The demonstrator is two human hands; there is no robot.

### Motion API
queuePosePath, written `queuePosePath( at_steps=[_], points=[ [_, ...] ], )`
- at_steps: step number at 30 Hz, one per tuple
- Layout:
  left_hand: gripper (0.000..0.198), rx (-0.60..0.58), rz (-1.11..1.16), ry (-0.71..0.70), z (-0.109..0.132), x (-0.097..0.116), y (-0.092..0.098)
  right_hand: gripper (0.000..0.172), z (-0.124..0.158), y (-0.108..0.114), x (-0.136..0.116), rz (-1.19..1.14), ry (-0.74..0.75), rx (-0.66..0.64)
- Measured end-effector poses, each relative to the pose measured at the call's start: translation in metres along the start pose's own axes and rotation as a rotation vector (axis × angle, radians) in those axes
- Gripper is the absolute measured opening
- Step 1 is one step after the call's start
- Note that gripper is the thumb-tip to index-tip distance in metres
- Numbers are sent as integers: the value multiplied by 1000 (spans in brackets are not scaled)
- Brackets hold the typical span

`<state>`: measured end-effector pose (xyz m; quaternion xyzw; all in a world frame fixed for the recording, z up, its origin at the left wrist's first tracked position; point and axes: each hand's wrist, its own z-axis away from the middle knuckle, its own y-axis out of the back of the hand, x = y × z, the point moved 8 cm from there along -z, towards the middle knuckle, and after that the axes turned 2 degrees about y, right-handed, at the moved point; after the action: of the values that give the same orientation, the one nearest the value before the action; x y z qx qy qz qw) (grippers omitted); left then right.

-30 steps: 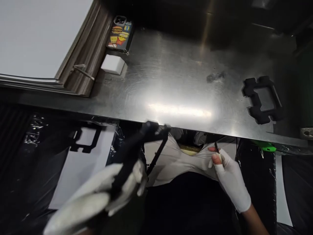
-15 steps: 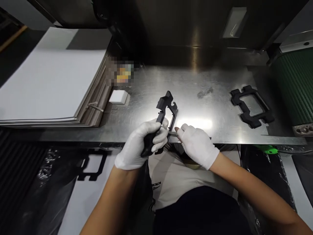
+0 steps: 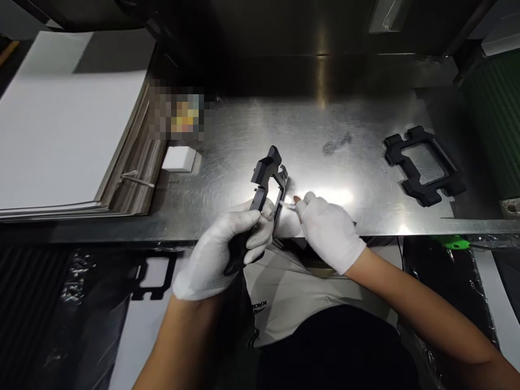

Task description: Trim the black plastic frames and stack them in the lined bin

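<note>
My left hand, in a white glove, is closed around the lower part of a black plastic frame. The frame is tilted up on edge above the front of the steel table. Its lower end is partly hidden by my fingers. My right hand, gloved with a bare thumb tip or fingertip showing, pinches a thin light metal blade. The blade's tip is at the right-hand bar of the frame; whether they touch I cannot tell. The handle is mostly hidden in my palm.
Another black frame lies flat at the right of the steel table. A white block sits beside a tall stack of white sheets. A further black frame rests below the table edge, left; a green object lies right.
My view has shifted slightly. The blade has moved up along the frame's bar with my right hand, and the held frame has turned a little. Both hands keep their hold.
</note>
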<state>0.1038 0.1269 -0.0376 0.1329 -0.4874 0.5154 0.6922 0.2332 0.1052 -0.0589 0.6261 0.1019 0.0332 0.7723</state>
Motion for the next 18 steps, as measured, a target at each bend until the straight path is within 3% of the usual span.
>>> queuePosePath(
  at_steps=[7,10,12,15,18],
  points=[
    [28,5,83,-8,-3,-3,4,40,0,3,44,32,-226,72],
    [26,-38,210,-57,-1,0,5,36,-1,5,48,-3,-231,85],
    [28,-94,313,-93,5,1,3,34,4,13,43,-110,-216,171],
    [30,-174,483,-162,20,1,-3,44,19,16,34,-618,-209,311],
    [31,-257,670,-238,33,-3,-14,53,26,-7,11,-1329,-119,196]
  ],
)
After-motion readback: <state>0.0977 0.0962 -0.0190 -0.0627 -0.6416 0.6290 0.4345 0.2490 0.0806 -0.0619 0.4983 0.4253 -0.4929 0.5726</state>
